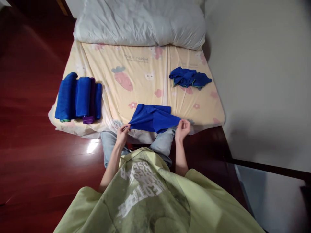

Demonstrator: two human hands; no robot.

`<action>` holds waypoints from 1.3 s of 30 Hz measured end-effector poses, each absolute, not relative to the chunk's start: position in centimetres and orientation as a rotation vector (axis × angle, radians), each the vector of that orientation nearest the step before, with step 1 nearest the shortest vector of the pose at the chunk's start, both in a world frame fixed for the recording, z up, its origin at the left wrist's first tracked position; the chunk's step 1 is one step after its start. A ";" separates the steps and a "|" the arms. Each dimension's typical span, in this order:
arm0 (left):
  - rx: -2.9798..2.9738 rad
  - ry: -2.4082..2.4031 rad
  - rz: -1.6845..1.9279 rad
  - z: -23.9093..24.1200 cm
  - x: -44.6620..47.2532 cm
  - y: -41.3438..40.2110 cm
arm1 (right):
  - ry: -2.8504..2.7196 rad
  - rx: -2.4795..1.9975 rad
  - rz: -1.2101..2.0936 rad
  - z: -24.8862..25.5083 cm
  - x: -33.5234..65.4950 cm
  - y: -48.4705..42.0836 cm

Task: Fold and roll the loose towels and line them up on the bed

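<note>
Carrot-print bedsheet (145, 92) lay under blue cloth (148, 118) at near edge, cloth's long axis L-R betw. L hand (122, 132) & R hand (183, 129), each w/ fingers pinched closed on its own end, neither nearer.

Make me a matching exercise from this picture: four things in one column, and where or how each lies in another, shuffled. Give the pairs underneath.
Things
1. front blue cloth
2. crumpled blue cloth
3. rolled cloths
4. pale quilt

Places and states
A. on the right side of the patterned sheet, green edging showing
B. puffy, across the sheet's far end
C. pinched by the left hand and the right hand
D. side by side on the sheet's left side

Pairs: 1-C, 2-A, 3-D, 4-B
</note>
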State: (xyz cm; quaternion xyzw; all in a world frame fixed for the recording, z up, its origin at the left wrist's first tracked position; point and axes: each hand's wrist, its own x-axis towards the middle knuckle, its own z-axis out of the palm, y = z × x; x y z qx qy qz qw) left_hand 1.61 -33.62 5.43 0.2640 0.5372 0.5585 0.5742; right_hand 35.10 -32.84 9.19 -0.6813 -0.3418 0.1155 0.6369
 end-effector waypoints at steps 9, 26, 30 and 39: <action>0.799 1.333 1.763 10.6 -5.8 -31.8 | -0.195 -1.399 0.597 10.0 46.4 -32.8; 1.204 1.532 2.014 17.0 -8.8 -29.3 | -0.675 -1.499 0.035 13.3 47.7 -35.1; 1.307 1.589 1.992 19.3 -8.6 -29.2 | -0.801 -1.654 -0.169 15.2 47.3 -35.7; 1.465 1.796 2.009 21.9 -11.5 -27.0 | -0.865 -1.384 0.168 19.3 51.1 -34.3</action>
